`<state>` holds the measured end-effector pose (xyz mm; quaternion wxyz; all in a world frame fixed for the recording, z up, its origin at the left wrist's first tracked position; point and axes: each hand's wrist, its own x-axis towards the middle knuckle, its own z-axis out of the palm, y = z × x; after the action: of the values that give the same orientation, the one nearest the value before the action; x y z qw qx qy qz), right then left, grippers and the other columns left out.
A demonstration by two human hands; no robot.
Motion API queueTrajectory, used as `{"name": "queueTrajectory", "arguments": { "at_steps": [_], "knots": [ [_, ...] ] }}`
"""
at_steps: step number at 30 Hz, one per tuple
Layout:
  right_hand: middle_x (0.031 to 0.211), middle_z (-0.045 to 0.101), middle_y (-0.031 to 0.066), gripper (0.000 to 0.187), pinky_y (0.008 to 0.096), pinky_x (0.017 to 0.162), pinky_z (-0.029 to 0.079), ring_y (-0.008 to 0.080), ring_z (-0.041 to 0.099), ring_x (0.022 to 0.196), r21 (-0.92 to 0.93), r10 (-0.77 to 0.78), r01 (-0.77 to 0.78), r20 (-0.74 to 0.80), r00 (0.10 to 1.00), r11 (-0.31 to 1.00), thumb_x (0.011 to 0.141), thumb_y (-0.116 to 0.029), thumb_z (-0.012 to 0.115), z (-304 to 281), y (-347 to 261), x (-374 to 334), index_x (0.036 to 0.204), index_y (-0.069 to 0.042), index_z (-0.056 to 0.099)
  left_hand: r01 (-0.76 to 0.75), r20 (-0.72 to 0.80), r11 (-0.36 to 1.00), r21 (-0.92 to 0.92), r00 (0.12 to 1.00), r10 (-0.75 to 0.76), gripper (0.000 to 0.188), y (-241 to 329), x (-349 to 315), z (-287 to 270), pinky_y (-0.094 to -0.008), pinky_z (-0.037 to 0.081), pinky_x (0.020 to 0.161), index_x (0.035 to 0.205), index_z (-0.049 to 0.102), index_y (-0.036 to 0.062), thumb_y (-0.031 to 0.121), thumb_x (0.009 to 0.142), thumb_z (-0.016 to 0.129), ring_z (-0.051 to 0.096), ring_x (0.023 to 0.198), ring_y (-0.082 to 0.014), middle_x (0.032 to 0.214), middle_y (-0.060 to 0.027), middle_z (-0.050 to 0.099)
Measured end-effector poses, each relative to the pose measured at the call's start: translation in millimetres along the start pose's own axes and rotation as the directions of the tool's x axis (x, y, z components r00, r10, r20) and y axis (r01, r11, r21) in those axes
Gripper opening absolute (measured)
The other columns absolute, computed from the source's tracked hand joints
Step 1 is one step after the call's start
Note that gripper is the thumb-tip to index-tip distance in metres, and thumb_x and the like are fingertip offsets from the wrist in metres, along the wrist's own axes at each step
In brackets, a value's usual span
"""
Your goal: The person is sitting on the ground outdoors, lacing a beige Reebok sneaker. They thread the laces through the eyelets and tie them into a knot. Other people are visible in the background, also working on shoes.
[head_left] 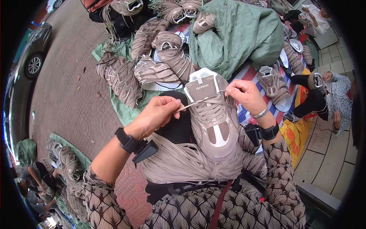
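Observation:
A taupe sneaker (223,147) with white trim rests on my lap, its toe toward me and its padded tongue pointing away. Flat beige lace crosses its front in several rows. My left hand (158,112) is closed in a pinch on a shoelace (194,103), which runs taut across the base of the tongue. On the other side, my right hand (248,97) pinches lace by the upper eyelets; its fingertips partly hide the strand. Under the toe lies a thick tied bundle of beige laces (171,160), spread over my legs.
Several sneakers (164,72) lie piled ahead on green sheeting. A green woven sack (248,34) bulges behind them, beside a striped tarp (248,110). More lace hanks (70,164) lie at left. A car (32,61) stands far left; people (339,99) sit at right.

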<state>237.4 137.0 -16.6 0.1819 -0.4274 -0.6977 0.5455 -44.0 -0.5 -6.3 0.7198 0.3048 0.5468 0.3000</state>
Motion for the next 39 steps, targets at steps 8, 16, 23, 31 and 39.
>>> {"name": "queueTrajectory", "arguments": {
  "at_steps": [8,16,23,31,39],
  "knots": [
    [0.073,0.058,0.0071,0.008,0.0313,0.063,0.045,0.0186,0.057,0.068,-0.498,-0.423,0.359,-0.016,0.906,0.789,0.081,-0.007,0.064,4.0,-29.0,-5.3,0.077,0.000,0.063,-0.300,-0.241,0.954,0.027,0.924,0.297,0.034,-31.8,25.6,10.1,-0.0148,0.030,0.044,0.131,0.051,-0.0015,0.014,0.100,0.052,0.041,0.051,0.0013,0.090,-0.0017,0.070],
    [0.071,0.053,0.0115,0.007,0.0404,0.065,0.045,0.0313,0.055,0.071,-0.675,-0.597,0.428,-0.023,0.802,0.601,0.075,-0.004,0.065,22.9,-23.1,-12.6,0.074,-0.003,0.058,-0.159,-0.177,0.987,0.008,0.972,0.158,0.015,-17.0,12.1,15.8,-0.0161,0.028,0.045,0.100,0.065,0.0052,0.019,0.097,0.061,0.040,0.050,0.0015,0.086,-0.0021,0.072],
    [0.072,0.052,0.0130,0.006,0.0393,0.064,0.044,0.0320,0.054,0.068,-0.653,-0.541,0.389,-0.037,0.840,0.650,0.079,-0.003,0.063,21.8,-22.6,-16.3,0.077,-0.001,0.057,-0.348,-0.187,0.869,0.351,0.883,0.430,0.013,-24.9,25.1,28.6,-0.0226,0.051,0.065,0.090,0.061,-0.0034,0.009,0.094,0.059,0.068,0.073,-0.0092,0.075,-0.0062,0.070],
    [0.073,0.053,0.0123,0.007,0.0397,0.066,0.043,0.0313,0.055,0.070,-0.668,-0.535,0.390,-0.014,0.845,0.634,0.080,-0.005,0.063,24.8,-21.2,-16.2,0.077,-0.002,0.058,-0.320,-0.212,0.687,0.653,0.793,0.571,0.011,-22.3,33.4,40.2,-0.0330,0.051,0.056,0.088,0.061,-0.0004,0.011,0.089,0.060,0.066,0.058,-0.0203,0.066,-0.0093,0.066],
    [0.120,0.055,0.0151,0.039,0.0379,0.101,0.040,0.0317,0.052,0.116,-0.436,-0.467,0.647,0.454,0.759,0.626,0.077,-0.013,0.071,-26.7,-58.0,18.3,0.112,-0.004,0.059,-0.490,0.318,-0.019,0.872,0.535,0.783,0.034,7.2,25.1,16.3,-0.0394,0.046,0.082,0.100,0.057,0.0073,0.009,0.071,0.075,0.056,0.099,-0.0306,0.108,-0.0095,0.055]
  ]
}}
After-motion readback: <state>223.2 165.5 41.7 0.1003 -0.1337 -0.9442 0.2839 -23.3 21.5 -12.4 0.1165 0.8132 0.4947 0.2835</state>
